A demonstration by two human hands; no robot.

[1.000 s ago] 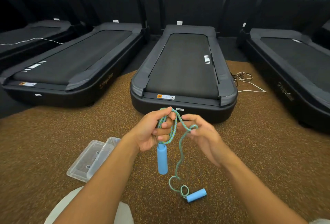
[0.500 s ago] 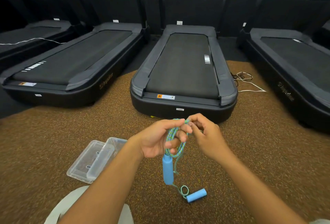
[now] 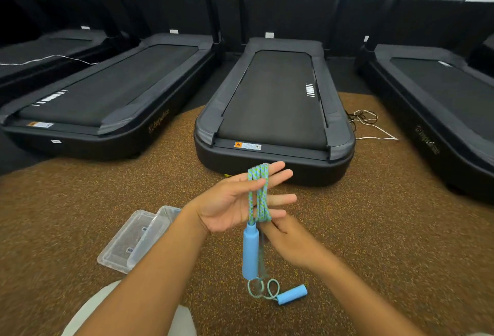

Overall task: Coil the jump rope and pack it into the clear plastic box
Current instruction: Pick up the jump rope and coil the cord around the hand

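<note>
the left hand (image 3: 235,203) is spread flat and wide, palm turned inward, fingers straight, with several turns of the blue-green jump rope (image 3: 258,196) wrapped lengthwise around them. the right hand (image 3: 290,242) sits just below and right of the left hand, knuckles up, its fingertips curled in at the bottom of the coil where the rope bends; it seems to pinch the strand there, though the grip itself is hidden. one blue handle (image 3: 250,251) hangs straight down from the coil, just below the left hand's heel and touching the right hand's thumb side. a blurred strand drops beside it to the brown speckled carpet (image 3: 387,228), where it curls into two small loops ending at the second blue handle (image 3: 292,294), which lies on the floor well below the left hand. the clear plastic box (image 3: 125,248) rests on the carpet below and left of the left hand, partly covered by the left forearm, with what looks like its lid overlapping it. beyond the left hand stands a black treadmill (image 3: 275,111), others flank it, and loose cables (image 3: 366,121) lie on the floor to its right.
</note>
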